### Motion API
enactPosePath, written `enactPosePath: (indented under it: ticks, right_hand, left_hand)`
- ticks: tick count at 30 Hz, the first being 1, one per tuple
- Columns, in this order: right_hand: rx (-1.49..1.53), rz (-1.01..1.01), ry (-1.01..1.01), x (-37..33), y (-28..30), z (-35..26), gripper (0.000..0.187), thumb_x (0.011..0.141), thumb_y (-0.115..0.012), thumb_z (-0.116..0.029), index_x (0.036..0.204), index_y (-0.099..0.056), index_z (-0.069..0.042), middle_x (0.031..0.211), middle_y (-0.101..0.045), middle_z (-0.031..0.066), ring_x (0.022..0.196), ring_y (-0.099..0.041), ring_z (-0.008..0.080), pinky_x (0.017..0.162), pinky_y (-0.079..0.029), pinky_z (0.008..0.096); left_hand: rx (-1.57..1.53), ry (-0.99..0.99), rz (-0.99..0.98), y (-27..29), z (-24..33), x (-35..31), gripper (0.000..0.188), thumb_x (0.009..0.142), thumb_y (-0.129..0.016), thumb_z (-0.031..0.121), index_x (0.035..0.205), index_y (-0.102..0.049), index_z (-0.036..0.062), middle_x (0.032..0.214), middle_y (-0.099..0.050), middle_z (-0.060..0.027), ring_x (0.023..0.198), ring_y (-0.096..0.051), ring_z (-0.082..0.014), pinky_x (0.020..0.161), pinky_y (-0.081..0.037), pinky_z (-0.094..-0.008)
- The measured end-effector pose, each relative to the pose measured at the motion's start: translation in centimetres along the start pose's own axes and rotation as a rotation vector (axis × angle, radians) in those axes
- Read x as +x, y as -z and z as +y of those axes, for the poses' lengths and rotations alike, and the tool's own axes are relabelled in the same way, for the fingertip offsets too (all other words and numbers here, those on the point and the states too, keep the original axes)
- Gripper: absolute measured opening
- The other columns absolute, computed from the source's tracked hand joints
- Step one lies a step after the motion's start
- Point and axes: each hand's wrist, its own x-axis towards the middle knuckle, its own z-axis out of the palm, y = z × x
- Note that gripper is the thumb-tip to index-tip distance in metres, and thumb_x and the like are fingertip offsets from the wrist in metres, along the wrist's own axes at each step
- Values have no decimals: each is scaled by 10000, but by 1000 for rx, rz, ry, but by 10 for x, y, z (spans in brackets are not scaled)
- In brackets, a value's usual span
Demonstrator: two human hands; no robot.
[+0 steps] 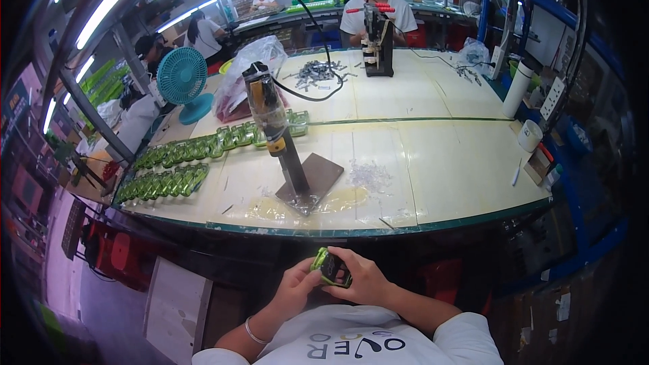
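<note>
Green and black plastic shows between the two hands in the head view: a small casing [331, 269] held up before the person's chest, just off the near side of the worktop [466, 169]. The left hand [295, 290] grips its left side with thumb and fingers; the right hand [366, 280] has its fingers bent over the top and right side, gripping it too. Dark open space lies between the hands and the curving green front edge [318, 232], leaving them room to move.

Past that edge, a film-wrapped upright tool [270, 111] rises from a brown base plate [326, 174], one corner pointing at the front edge. Small clear pieces [370, 176] lie scattered just right of it. From them a broad pale stretch runs to the right edge, where a pen [516, 172], a white roll [528, 138] and a white bottle [517, 90] stand or lie.

Two rows of green casings [169, 182] fill the left end, with a teal fan [181, 76] behind. Across the seam [405, 119], a dark pile of parts [314, 74] and a black press [386, 51] occupy the far half.
</note>
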Motion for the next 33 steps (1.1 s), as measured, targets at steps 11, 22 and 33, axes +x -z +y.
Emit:
enactPosePath:
  ticks: [11, 22, 33]
  right_hand:
    - [-137, 162, 284, 23, 5, -9, 692, 609, -716, -167, 1196, -356, -110, 1127, -431, 228, 838, -542, 332, 685, -465, 356]
    - [-142, 52, 277, 14, -3, 7, 583, 607, -684, -123, 1140, -462, -204, 1111, -423, 233, 815, -548, 298, 635, -477, 322]
    - [757, -104, -135, -1, -25, 15, 677, 670, -628, -90, 1257, -291, -68, 1106, -447, 142, 961, -496, 213, 815, -404, 292]
  left_hand:
    - [116, -266, -38, -12, 44, 10, 323, 854, -460, 131, 1118, -422, -52, 969, -551, -82, 867, -524, -105, 768, -417, -225]
    - [241, -282, 57, -4, 27, 17, 394, 748, -617, 116, 1083, -452, -10, 993, -521, -74, 891, -505, -121, 794, -405, -248]
    - [-47, -158, -22, 22, -8, 37, 735, 586, -708, 477, 1063, -346, 51, 1025, -446, -108, 984, -445, -196, 848, -380, -316]
